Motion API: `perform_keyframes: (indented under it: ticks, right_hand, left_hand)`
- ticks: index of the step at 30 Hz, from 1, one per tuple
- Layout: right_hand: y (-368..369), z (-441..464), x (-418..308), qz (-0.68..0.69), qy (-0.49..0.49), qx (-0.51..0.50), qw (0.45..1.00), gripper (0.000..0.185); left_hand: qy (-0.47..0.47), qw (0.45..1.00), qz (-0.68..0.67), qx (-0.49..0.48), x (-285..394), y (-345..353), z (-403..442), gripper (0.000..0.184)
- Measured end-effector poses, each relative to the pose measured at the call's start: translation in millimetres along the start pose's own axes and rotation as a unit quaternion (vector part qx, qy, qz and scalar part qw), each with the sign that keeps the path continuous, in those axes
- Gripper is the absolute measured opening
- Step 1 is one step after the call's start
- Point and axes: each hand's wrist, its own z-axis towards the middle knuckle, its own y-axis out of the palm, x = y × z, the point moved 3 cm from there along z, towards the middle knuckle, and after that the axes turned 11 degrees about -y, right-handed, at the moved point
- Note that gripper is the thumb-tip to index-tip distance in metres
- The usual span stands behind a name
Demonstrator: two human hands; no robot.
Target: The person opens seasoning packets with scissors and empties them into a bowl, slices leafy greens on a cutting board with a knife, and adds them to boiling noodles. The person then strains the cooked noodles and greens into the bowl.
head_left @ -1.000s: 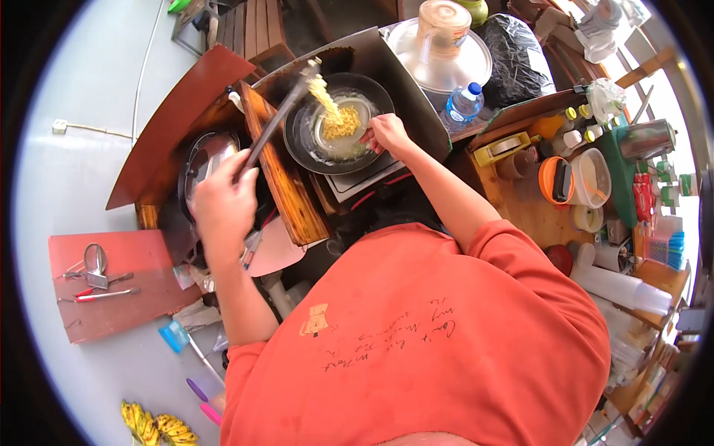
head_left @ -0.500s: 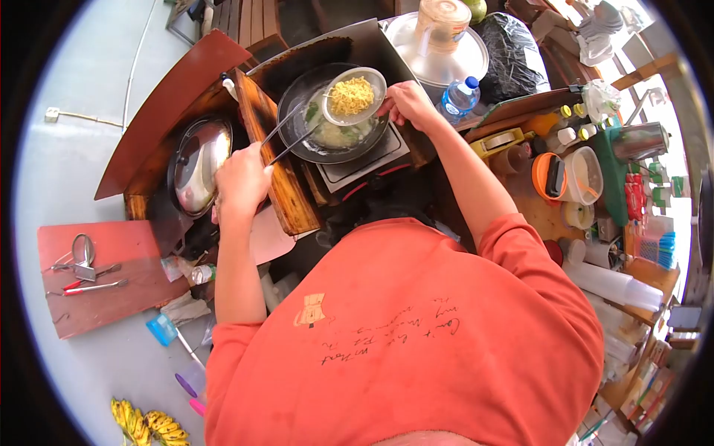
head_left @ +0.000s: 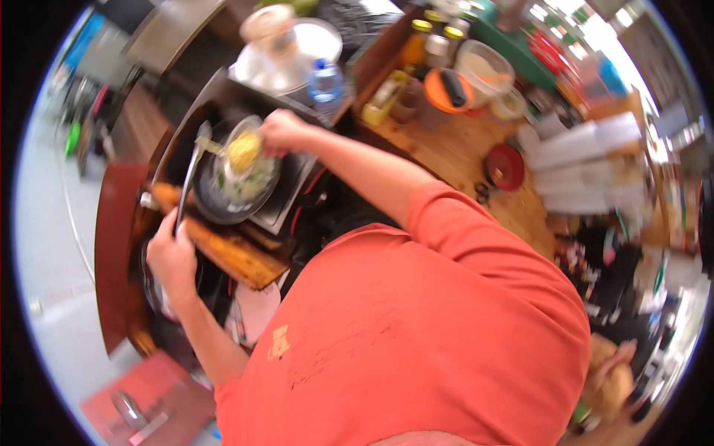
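Note:
My right hand (head_left: pixel 282 134) is closed on the handle end of a strainer (head_left: pixel 253 123) held over the wok. Yellow noodles (head_left: pixel 244 152) lie in the strainer. Below it, the dark wok (head_left: pixel 222 210) holds pale broth with green leaves (head_left: pixel 253 181). My left hand (head_left: pixel 172 256), at the wok's left, grips long metal tongs (head_left: pixel 187 178). Their far end reaches up beside the noodles, smeared by motion. A few pale strands seem to hang between the tongs' tip and the strainer.
A scorched wooden board (head_left: pixel 238 256) edges the stove (head_left: pixel 286 197). Behind it stand a water bottle (head_left: pixel 325 89) and a large metal lid (head_left: pixel 316 41). To the right, a wooden counter (head_left: pixel 446 149) carries an orange-lidded container (head_left: pixel 446 91), jars and stacked plastic cups (head_left: pixel 587 145).
The head view has swung right, shifting the stove leftward. The tongs' two arms, spread inside the wok before, now look together and raised to the strainer's left side. The strainer stays over the wok.

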Motion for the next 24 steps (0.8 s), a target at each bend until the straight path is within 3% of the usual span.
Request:
perform_keyframes:
  ticks: [1, 2, 6, 8, 10, 14, 16, 18, 20, 22, 24]
  right_hand:
    - [10, 0, 4, -0.022, -0.017, 0.004, 1.000, 0.028]
    - [17, -9, -3, 0.080, 0.010, 0.057, 0.995, 0.033]
    - [40, -14, -4, 0.140, -0.013, 0.100, 0.985, 0.040]
    - [39, -29, -21, 0.175, -0.054, 0.124, 0.975, 0.041]
    - [31, -47, -39, 0.199, -0.091, 0.137, 0.966, 0.041]
    - [-17, -119, -75, 0.265, -0.137, 0.180, 0.937, 0.039]
    - [-56, -178, -99, 0.291, -0.147, 0.213, 0.921, 0.034]
    - [-99, -242, -120, 0.293, -0.116, 0.228, 0.921, 0.034]
    - [-141, -312, -140, 0.244, -0.139, 0.269, 0.921, 0.034]
    - [-176, -374, -149, 0.191, -0.178, 0.296, 0.919, 0.035]
    - [-206, -435, -156, 0.147, -0.157, 0.324, 0.921, 0.036]
  left_hand:
    - [-0.009, 1.000, 0.006, -0.008, 11, -9, -3, 0.029]
    - [-0.008, 1.000, -0.016, -0.003, 13, -14, -4, 0.029]
    - [-0.013, 0.998, 0.056, -0.032, 23, -23, -6, 0.031]
    - [-0.028, 0.972, 0.219, -0.087, 59, -26, -18, 0.034]
    - [-0.012, 0.973, 0.218, -0.082, 55, -32, -19, 0.036]
    - [0.046, 0.989, 0.098, -0.102, 92, -84, -35, 0.039]
    - [0.065, 0.989, -0.031, -0.127, 129, -108, -53, 0.039]
    - [0.111, 0.982, -0.069, -0.134, 170, -126, -71, 0.040]
    - [0.127, 0.980, -0.063, -0.140, 208, -137, -87, 0.040]
    - [0.271, 0.954, -0.086, -0.096, 249, -139, -104, 0.041]
    - [0.282, 0.947, -0.106, -0.110, 288, -134, -120, 0.039]
